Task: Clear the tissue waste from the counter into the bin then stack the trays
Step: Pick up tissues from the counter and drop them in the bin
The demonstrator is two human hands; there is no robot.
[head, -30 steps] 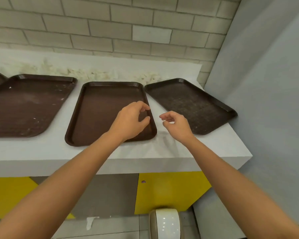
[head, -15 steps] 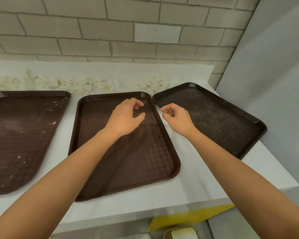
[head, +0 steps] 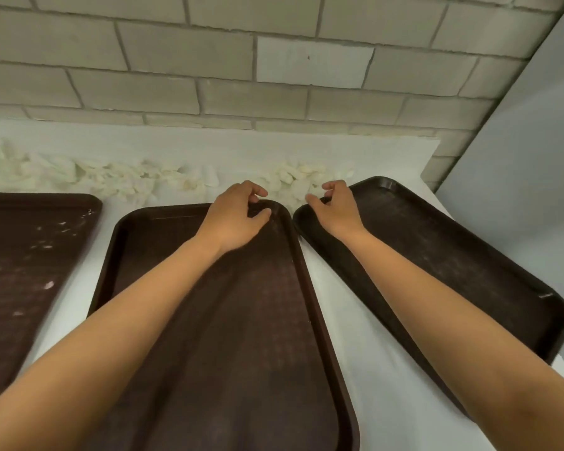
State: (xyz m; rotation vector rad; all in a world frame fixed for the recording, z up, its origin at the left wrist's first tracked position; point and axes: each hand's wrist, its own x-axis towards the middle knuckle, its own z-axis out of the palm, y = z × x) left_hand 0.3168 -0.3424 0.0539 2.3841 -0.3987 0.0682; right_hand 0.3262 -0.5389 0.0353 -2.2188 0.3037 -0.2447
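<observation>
Crumpled white tissue waste (head: 293, 180) lies in a strip along the back of the white counter (head: 349, 323), with more tissue (head: 88, 177) spread to the left. Three dark brown trays lie in front of it: a left tray (head: 20, 255), a middle tray (head: 241, 320) and a right tray (head: 453, 255). My left hand (head: 238, 213) hovers over the far end of the middle tray, fingers loosely curled and empty. My right hand (head: 337, 206) is above the near-left corner of the right tray, fingers loosely curled and empty, just short of the tissue pile.
A pale brick wall (head: 274, 76) rises right behind the counter. A grey wall (head: 534, 157) closes the right side. White crumbs speckle the left tray. The bin is out of view.
Both hands have reached forward over the trays toward the tissue at the back of the counter. The view has come closer and the bin below has dropped out of sight.
</observation>
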